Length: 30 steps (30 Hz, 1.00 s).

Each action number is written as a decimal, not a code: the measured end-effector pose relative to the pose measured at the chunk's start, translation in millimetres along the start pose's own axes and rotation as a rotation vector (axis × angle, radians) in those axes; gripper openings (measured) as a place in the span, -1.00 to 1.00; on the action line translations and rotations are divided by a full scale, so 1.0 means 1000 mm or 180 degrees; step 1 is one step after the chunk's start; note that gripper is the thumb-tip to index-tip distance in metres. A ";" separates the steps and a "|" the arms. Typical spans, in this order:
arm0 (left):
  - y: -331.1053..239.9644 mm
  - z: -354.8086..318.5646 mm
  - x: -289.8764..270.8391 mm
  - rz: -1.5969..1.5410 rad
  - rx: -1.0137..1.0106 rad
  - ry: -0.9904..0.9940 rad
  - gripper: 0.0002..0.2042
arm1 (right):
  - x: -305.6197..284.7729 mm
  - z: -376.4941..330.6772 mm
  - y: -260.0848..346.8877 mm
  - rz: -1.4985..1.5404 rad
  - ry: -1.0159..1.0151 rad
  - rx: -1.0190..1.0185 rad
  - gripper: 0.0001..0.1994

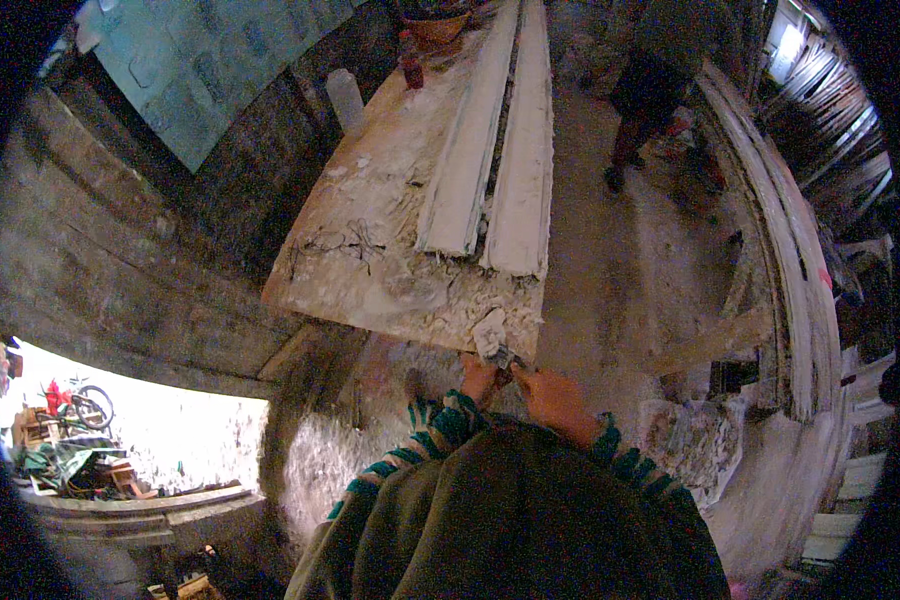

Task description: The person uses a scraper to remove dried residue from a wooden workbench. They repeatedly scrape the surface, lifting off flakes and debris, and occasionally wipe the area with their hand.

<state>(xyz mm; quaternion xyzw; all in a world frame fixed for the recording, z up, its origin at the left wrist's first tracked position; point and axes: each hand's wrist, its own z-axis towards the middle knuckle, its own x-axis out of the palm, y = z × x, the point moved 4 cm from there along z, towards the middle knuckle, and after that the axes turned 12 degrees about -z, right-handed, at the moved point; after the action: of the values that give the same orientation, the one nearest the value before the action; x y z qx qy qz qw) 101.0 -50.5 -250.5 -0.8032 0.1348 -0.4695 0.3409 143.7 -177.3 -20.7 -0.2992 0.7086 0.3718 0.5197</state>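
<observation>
At the near edge of a plaster-smeared work table (365,215), both my hands are close together in front of my body. My left hand (478,380) is closed, its fingers partly hidden by the sleeve and the dim light. My right hand (557,398) is closed around the end of a small grey tool (505,358), perhaps a scraper, whose shape is hard to make out. Just beyond the fingers a lump of white paste (489,334) meets the tool. Two long white plaster mouldings (470,190) lie side by side on the table, pointing away from me.
Dark strands of fibre (345,243) lie on the table's left part. A red bottle (410,60), a white container (345,98) and a basket (437,27) stand toward the far end. Another person (660,80) is at the far right. Long mouldings (785,230) line the right side.
</observation>
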 end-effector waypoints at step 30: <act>0.000 0.001 -0.007 0.0690 0.0011 -0.0060 -0.77 | -0.003 0.016 0.020 -0.0061 0.0010 -0.0090 -0.70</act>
<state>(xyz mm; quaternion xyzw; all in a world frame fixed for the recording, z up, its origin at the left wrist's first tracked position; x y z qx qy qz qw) 98.0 -46.4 -255.7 -0.7877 0.2169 -0.4225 0.3924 136.5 -153.5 -16.7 -0.3139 0.7012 0.3763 0.5179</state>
